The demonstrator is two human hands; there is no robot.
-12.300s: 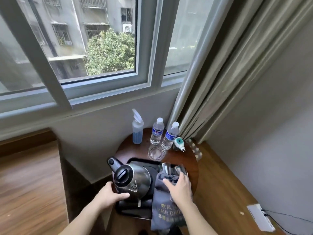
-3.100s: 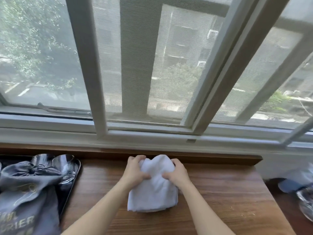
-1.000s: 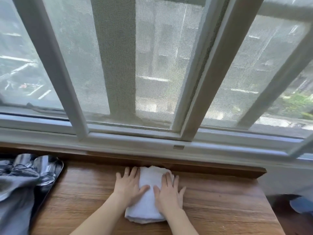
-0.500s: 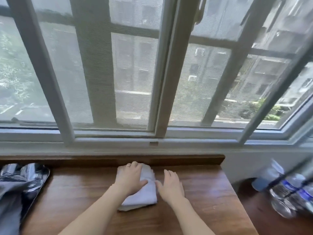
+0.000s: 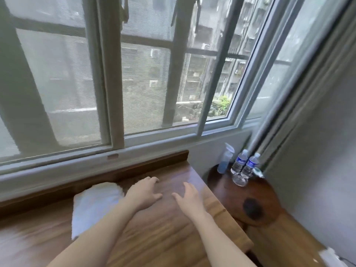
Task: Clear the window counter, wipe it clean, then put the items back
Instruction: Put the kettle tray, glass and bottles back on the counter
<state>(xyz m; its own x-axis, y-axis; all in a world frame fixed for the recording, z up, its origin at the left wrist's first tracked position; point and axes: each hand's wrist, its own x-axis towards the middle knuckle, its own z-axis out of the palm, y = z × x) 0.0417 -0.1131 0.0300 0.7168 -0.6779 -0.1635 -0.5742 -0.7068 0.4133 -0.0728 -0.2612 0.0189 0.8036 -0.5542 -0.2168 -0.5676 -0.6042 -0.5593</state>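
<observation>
Head view, frame blurred by motion

Wooden window counter (image 5: 158, 234) runs along under the window (image 5: 115, 74). A folded white cloth (image 5: 92, 205) lies flat on the counter toward its left part, near the raised back ledge; neither hand grips it.

Left hand (image 5: 143, 191): over the counter just right of the cloth, fingers spread and loose, holding nothing. Its wrist and forearm cross in front of the cloth's right edge; cannot tell whether they touch it.

Right hand (image 5: 187, 199): beside the left with a gap between them, palm down, fingers extended, empty. Contact with the wood cannot be judged through the blur.

Right of the counter's end, lower down, a round dark wooden side table (image 5: 256, 201) stands in the corner. At its back edge: a spray bottle (image 5: 224, 160) with blue liquid, two water bottles (image 5: 244, 164) with blue labels standing side by side just right of it, and a clear glass (image 5: 239, 180) in front of the bottles. A small white object sits right of the bottles, too blurred to identify.

Curtain (image 5: 308, 93) hangs at the right of the window, down behind the bottles
</observation>
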